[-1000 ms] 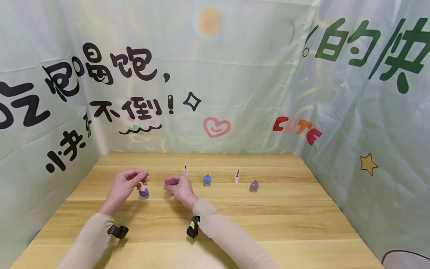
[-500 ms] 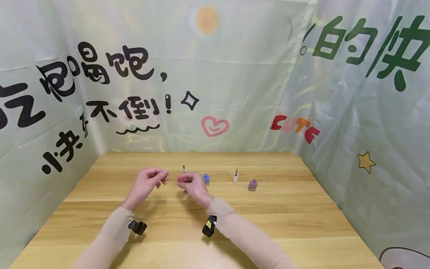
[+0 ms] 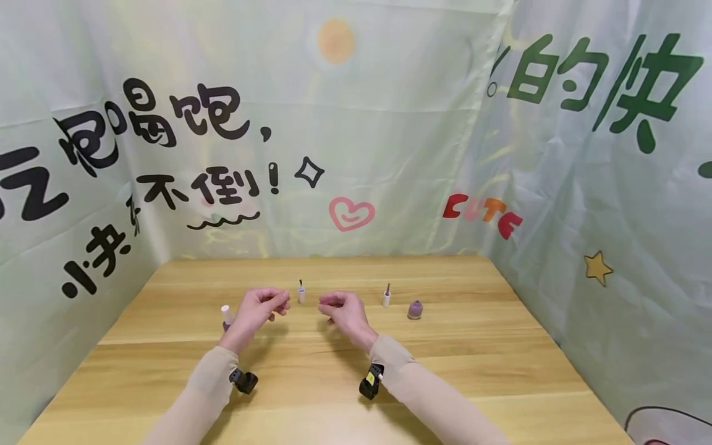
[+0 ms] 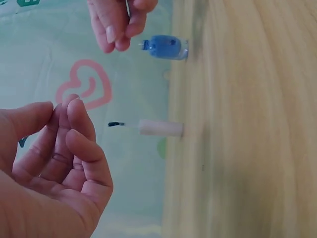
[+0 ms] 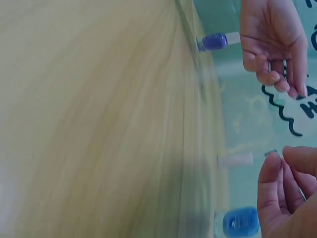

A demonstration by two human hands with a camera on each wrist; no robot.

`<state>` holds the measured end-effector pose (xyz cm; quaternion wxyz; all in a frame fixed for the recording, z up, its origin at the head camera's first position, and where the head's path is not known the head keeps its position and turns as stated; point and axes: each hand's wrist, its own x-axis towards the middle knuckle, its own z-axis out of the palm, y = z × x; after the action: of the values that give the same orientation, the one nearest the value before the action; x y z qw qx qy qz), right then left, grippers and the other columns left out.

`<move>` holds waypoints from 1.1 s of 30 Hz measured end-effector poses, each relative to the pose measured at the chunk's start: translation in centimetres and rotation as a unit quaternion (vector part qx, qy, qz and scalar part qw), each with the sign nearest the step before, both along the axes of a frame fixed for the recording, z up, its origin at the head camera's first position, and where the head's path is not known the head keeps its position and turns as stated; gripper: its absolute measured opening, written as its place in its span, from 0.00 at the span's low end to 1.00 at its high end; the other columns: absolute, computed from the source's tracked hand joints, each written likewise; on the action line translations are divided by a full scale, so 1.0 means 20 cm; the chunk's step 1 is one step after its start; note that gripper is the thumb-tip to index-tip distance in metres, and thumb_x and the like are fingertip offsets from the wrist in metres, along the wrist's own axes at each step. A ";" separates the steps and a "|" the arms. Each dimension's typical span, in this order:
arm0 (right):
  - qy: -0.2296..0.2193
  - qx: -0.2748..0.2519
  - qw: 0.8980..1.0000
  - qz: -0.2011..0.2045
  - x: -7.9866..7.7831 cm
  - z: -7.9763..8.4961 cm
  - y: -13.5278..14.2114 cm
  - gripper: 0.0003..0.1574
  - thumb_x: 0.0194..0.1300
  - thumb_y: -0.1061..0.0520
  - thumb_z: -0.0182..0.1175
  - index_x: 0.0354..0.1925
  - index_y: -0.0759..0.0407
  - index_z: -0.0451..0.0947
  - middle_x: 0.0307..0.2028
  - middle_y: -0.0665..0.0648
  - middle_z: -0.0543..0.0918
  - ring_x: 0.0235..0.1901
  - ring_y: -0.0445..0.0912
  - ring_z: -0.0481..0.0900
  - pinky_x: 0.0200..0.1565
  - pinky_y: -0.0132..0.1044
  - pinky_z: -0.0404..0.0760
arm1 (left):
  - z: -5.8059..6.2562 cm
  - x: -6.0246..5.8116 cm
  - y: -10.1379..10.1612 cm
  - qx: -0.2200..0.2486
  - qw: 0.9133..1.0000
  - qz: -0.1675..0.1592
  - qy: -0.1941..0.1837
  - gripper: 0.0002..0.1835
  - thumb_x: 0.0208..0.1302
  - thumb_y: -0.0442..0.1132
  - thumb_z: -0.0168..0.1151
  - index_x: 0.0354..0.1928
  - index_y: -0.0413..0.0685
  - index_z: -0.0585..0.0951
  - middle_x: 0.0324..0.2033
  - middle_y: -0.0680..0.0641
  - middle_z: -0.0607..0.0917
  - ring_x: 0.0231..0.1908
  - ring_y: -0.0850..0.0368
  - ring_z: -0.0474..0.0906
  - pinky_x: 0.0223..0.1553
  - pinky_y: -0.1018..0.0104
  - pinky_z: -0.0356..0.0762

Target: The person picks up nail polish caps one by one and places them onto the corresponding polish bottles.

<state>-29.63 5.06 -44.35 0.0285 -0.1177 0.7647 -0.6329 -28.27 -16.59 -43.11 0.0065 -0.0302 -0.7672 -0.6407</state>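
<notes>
My left hand (image 3: 257,312) hovers over the table, fingers loosely bent and holding nothing. Close to its wrist stands a purple nail polish bottle (image 5: 214,41) with its white cap on, partly covered in the head view. My right hand (image 3: 346,316) is also in the air with bent fingers and holds nothing. Between the hands, farther back, a white nail polish cap (image 3: 301,293) stands with its dark brush upward. An uncapped blue nail polish bottle (image 4: 166,47) stands near my right hand, which hides it in the head view.
To the right are another white brush cap (image 3: 386,298), brush upward, and an uncapped mauve nail polish bottle (image 3: 415,310). Everything stands on a wooden table (image 3: 311,383). Pale green printed curtains (image 3: 400,142) enclose its back and sides.
Both hands have moved to the right, away from the capped purple bottle. The right hand now covers the blue bottle, and the left brush cap shows between the hands.
</notes>
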 end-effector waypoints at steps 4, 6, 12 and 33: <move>-0.003 -0.013 1.000 -0.017 -0.02 -0.01 0.05 0.11 0.54 0.64 0.64 0.39 0.59 0.81 0.34 0.55 0.82 0.38 0.61 0.77 0.35 0.50 0.78 | -0.02 -0.01 0.01 0.016 1.000 0.018 -0.001 0.15 0.59 0.47 0.60 0.36 0.41 0.81 0.31 0.41 0.83 0.29 0.54 0.78 0.25 0.68 0.71; 0.000 -0.023 0.999 -0.025 -0.03 -0.01 0.07 0.11 0.54 0.64 0.64 0.39 0.62 0.80 0.34 0.58 0.82 0.37 0.61 0.78 0.34 0.50 0.78 | -0.02 -0.02 0.02 0.023 0.999 0.025 0.000 0.14 0.60 0.47 0.60 0.36 0.41 0.81 0.32 0.39 0.82 0.28 0.54 0.78 0.25 0.67 0.71; 0.004 -0.041 0.998 -0.040 -0.08 -0.01 0.13 0.12 0.55 0.65 0.63 0.40 0.65 0.79 0.36 0.61 0.82 0.37 0.58 0.78 0.36 0.52 0.78 | -0.04 -0.06 0.04 0.029 0.999 0.038 -0.005 0.15 0.58 0.48 0.61 0.37 0.42 0.81 0.33 0.38 0.82 0.30 0.54 0.78 0.28 0.64 0.72; -0.039 0.002 0.999 -0.035 -0.16 -0.11 0.16 0.28 0.52 0.67 0.65 0.53 0.68 0.71 0.42 0.60 0.78 0.36 0.45 0.76 0.36 0.41 0.78 | -0.09 -0.14 0.08 0.005 0.994 0.098 -0.042 0.12 0.58 0.42 0.62 0.40 0.41 0.81 0.34 0.39 0.82 0.32 0.52 0.79 0.33 0.55 0.75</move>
<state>-32.74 8.35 -46.65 0.0367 -0.0658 0.7678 -0.6362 -31.00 -14.96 -44.96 0.0373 0.0723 -0.7627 -0.6416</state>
